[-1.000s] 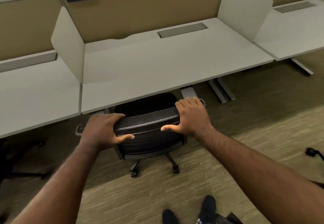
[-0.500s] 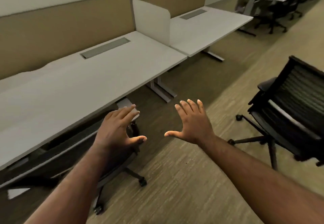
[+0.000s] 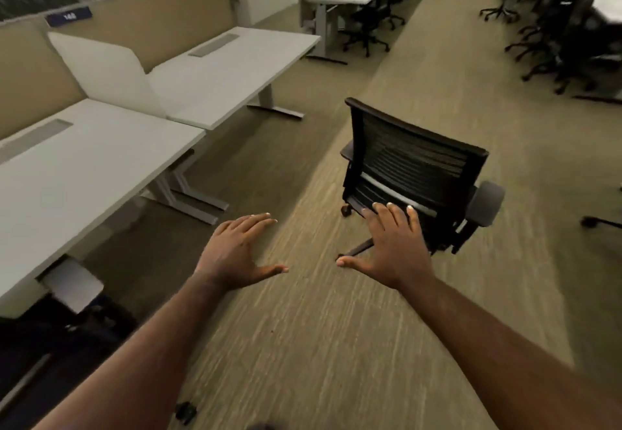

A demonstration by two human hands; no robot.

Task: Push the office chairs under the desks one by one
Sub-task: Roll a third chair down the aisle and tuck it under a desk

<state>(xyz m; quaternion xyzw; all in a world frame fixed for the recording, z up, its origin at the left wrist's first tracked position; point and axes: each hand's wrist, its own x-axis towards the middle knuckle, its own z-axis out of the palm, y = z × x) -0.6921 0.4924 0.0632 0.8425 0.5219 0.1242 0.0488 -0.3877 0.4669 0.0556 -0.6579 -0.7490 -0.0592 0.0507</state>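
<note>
A black mesh-back office chair (image 3: 414,167) stands out in the carpeted aisle, its back turned toward me, away from the desks. My right hand (image 3: 390,247) is open with fingers spread, held in front of the chair's lower back; I cannot tell if the fingertips touch it. My left hand (image 3: 235,254) is open too, palm down over the carpet, left of the chair and holding nothing. A white desk (image 3: 232,69) stands at the upper left, with no chair under it. A nearer white desk (image 3: 77,167) is at the left, with a dark chair (image 3: 50,345) tucked beneath it.
A white divider panel (image 3: 111,72) separates the two desks, backed by a tan partition wall (image 3: 158,15). More black chairs (image 3: 565,25) line the far right, and others (image 3: 373,15) sit by a far desk. Another chair's caster (image 3: 595,221) shows at the right edge.
Both hands let go of the chair pushed under the near desk. My view swung right down the aisle, and the free chair now sits in front of my open hands.
</note>
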